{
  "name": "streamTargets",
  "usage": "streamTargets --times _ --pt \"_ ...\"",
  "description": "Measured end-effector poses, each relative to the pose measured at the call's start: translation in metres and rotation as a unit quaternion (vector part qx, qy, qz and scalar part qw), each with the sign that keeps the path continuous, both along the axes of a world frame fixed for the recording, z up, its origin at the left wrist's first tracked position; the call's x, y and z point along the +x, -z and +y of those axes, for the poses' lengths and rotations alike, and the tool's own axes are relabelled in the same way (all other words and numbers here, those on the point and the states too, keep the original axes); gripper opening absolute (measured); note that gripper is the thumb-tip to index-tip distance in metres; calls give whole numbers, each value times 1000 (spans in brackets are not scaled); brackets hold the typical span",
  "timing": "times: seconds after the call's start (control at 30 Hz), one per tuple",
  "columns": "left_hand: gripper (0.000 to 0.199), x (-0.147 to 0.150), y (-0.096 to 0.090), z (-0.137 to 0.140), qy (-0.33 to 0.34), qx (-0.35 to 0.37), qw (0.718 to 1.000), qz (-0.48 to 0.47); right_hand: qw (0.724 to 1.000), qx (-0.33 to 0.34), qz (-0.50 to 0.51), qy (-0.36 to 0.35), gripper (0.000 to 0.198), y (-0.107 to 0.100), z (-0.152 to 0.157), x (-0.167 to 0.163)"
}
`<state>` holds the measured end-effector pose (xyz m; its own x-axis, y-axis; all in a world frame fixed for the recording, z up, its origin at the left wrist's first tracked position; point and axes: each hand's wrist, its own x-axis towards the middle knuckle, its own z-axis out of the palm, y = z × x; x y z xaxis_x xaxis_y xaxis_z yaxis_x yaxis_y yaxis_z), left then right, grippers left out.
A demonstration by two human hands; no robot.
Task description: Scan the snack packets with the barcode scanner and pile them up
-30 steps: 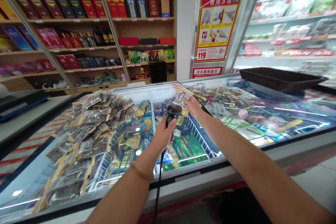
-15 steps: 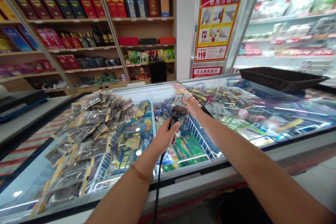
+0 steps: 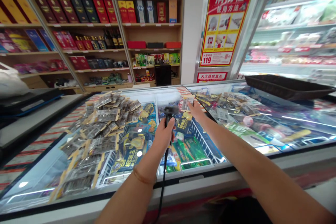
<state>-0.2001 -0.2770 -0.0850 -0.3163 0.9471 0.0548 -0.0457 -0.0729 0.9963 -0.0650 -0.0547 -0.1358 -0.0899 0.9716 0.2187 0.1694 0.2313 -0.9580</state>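
My left hand (image 3: pixel 164 134) is closed round the handle of a black barcode scanner (image 3: pixel 171 110), its cord hanging down past my wrist. The scanner's head is above the freezer's glass top and apart from my right hand. Farther forward, my right hand (image 3: pixel 196 109) pinches a small clear packet with a tan strip (image 3: pixel 186 104) against the glass. To the left, a large heap of similar packets (image 3: pixel 105 122) lies spread over the glass. Under the lid, blue bags (image 3: pixel 135 150) and green packs (image 3: pixel 193 148) sit in white wire baskets.
More small packets (image 3: pixel 233 101) lie on the right pane. A black tray (image 3: pixel 288 85) rests at the far right. The freezer's front edge (image 3: pixel 189 178) runs before me. Shelves of boxes (image 3: pixel 99 10) and a red poster (image 3: pixel 227 24) stand behind.
The view has shifted up and left. The scanner has moved left, away from the packet under my right hand, and its head has turned. My right hand keeps hold of the packet.
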Motion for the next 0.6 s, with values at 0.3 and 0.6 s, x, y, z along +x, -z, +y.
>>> streamTargets --times 0.3,0.6 --pt "41 -78 -57 -42 -215 52 972 -74 985 -62 71 -147 14 -58 -19 -95" --pt "37 -125 -62 -91 -293 52 951 -86 938 -159 73 -299 26 -84 -82 -226"
